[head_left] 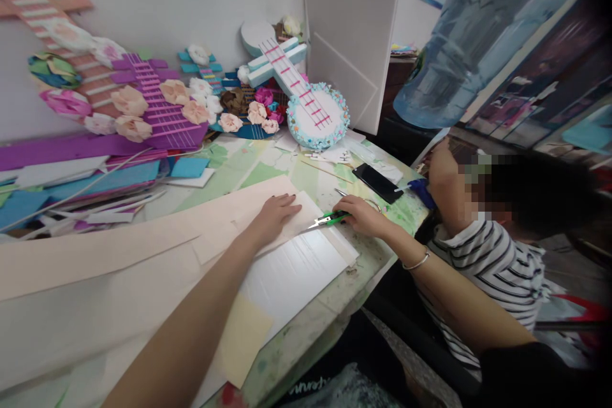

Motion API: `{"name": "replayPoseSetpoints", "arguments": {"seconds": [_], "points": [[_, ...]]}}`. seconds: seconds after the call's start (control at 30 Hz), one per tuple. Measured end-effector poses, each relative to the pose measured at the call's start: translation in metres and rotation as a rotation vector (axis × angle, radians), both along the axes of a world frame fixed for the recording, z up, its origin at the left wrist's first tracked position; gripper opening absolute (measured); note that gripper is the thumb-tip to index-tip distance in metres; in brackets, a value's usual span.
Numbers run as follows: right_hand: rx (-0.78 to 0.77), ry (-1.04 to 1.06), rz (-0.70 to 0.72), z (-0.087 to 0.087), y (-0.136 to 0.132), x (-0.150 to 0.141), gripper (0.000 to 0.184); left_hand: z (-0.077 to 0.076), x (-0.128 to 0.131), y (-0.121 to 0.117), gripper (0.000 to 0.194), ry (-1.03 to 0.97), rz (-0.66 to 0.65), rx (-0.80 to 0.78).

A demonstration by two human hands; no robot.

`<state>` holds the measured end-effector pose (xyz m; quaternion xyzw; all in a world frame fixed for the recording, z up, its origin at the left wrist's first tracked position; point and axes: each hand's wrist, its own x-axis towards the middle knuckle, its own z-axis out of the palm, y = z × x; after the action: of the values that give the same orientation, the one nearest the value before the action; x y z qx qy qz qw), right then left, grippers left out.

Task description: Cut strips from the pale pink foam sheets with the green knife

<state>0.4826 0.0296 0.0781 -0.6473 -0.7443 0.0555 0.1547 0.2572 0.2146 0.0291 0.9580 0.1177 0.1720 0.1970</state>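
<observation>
My left hand [275, 217] lies flat on a pale peach sheet [157, 220], with its fingers stretched out. My right hand [363, 215] is closed around a green-and-black utility knife [329, 219]. Its metal tip points left, over the edge of the pale sheets near my left hand. A pointed metal end [340, 192] and a metal ring [373, 204] show beside my right hand; they look like parts of scissors, mostly hidden. Beneath the peach sheet lies a white board [301, 274] with scratch lines on it. A small cream piece [246, 338] rests at the front.
Paper-flower-covered toy guitars [153, 99] lean on the wall, with a round blue-edged one [319, 116] nearby. Coloured scraps [105, 178] pile up at left. A black phone [377, 182] lies at right. Beside the table are a person in a striped shirt [482, 255] and a water bottle [478, 38].
</observation>
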Motion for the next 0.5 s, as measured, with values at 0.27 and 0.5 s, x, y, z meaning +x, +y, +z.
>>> {"name": "replayPoseSetpoints", "arguments": {"seconds": [0.27, 0.5], "points": [[0.0, -0.008, 0.004, 0.0008, 0.0006, 0.0005, 0.03, 0.0003, 0.0, 0.0004, 0.038, -0.004, -0.009, 0.0], [0.013, -0.021, 0.013, -0.0017, 0.0004, -0.0014, 0.031, 0.0014, -0.0004, -0.0006, 0.039, -0.013, -0.008, 0.007]]}}
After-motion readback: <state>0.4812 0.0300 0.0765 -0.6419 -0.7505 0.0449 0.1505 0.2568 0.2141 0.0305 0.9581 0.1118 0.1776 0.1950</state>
